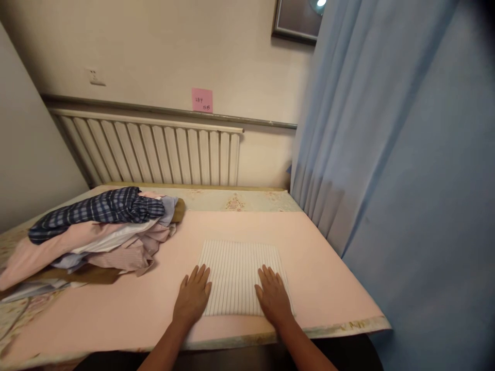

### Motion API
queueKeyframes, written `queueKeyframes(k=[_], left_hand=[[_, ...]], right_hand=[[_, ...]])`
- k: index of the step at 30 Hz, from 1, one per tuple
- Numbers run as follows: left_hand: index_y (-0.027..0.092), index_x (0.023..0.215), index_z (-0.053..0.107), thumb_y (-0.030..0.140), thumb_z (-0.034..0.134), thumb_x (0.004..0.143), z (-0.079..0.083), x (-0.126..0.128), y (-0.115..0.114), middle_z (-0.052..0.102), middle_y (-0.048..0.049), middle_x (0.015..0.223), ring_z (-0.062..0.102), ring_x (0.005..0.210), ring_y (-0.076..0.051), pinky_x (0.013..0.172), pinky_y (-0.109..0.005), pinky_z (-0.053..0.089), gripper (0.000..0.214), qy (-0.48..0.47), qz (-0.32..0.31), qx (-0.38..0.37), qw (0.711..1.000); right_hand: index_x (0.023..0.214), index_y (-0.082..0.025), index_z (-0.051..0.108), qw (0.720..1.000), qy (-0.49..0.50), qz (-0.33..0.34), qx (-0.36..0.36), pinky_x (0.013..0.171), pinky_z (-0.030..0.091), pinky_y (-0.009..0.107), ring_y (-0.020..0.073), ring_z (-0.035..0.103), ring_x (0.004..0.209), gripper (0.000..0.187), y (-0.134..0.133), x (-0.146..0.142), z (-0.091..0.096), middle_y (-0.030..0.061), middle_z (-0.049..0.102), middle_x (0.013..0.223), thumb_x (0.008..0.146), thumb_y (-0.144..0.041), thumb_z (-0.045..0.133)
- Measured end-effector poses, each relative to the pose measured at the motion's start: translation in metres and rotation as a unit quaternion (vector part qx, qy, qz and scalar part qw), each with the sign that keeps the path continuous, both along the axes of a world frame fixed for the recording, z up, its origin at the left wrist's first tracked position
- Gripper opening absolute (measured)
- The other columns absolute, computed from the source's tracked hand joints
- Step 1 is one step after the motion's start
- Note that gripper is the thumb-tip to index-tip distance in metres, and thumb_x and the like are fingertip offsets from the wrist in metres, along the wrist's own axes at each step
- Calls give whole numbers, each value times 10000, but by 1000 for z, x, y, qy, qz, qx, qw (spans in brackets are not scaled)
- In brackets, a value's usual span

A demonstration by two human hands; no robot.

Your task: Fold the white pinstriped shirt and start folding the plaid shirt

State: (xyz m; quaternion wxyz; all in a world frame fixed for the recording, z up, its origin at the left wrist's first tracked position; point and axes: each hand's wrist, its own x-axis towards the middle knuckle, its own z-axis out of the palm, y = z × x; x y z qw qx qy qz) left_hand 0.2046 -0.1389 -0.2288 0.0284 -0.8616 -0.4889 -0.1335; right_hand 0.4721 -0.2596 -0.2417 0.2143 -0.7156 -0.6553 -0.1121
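Observation:
In front of me a white cloth with thin dark stripes [234,278], folded into a flat rectangle, lies on the pink sheet [325,288]. My left hand [193,293] rests flat at its left edge, fingers stretched out and pointing away from me. Over the right edge of the cloth lies my right hand [274,294], palm down with the fingers slightly spread. Neither hand grips anything. Parts of the cloth's side edges are hidden under the hands.
A heap of clothes [131,245], with a dark plaid garment [96,208] on top, lies to the left. Behind the bed stand a white radiator [166,152] and a wall with a pink note [202,100]. A blue curtain [371,129] hangs along the right side.

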Motion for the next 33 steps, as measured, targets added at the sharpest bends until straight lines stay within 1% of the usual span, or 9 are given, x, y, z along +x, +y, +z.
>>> queueKeyframes(k=[4, 11, 22, 27, 33], left_hand=[[220, 1380, 447, 349, 307, 925, -1, 0, 1, 394, -40, 1479, 282, 1393, -249, 1111, -477, 229, 493, -3, -1, 5, 1000], [217, 1375, 454, 347, 309, 923, -3, 0, 2, 418, -50, 1463, 307, 1381, -255, 1094, -497, 262, 492, -4, -7, 22, 1000], [224, 1358, 475, 337, 329, 916, -8, -2, 3, 442, -51, 1447, 323, 1374, -252, 1087, -490, 269, 479, -14, -11, 38, 999], [222, 1345, 491, 329, 339, 915, -7, -2, 2, 456, -57, 1437, 330, 1370, -249, 1084, -485, 277, 469, -21, -11, 44, 999], [218, 1354, 482, 328, 328, 916, -6, -2, 2, 452, -58, 1440, 329, 1371, -248, 1085, -486, 278, 477, -17, -10, 36, 999]], right_hand=[[1375, -168, 439, 1000, -8, -5, -2, 1098, 284, 489, 295, 339, 1354, 470, 0, -1, 2, 108, 401, 1453, 933, -322, 404], [1337, -180, 493, 1000, 3, -30, 9, 1109, 271, 450, 268, 349, 1351, 441, -1, -6, 8, 71, 434, 1436, 932, -331, 406], [1345, -181, 492, 999, 6, -36, -12, 1114, 267, 437, 258, 342, 1357, 452, -2, -8, 12, 65, 419, 1444, 940, -342, 374], [1338, -189, 502, 999, 3, -41, -16, 1112, 275, 428, 253, 361, 1346, 449, -2, -8, 12, 58, 423, 1441, 936, -346, 380], [1343, -191, 496, 999, -5, -40, -5, 1114, 267, 423, 246, 357, 1349, 447, -2, -8, 10, 62, 434, 1435, 942, -346, 370]])
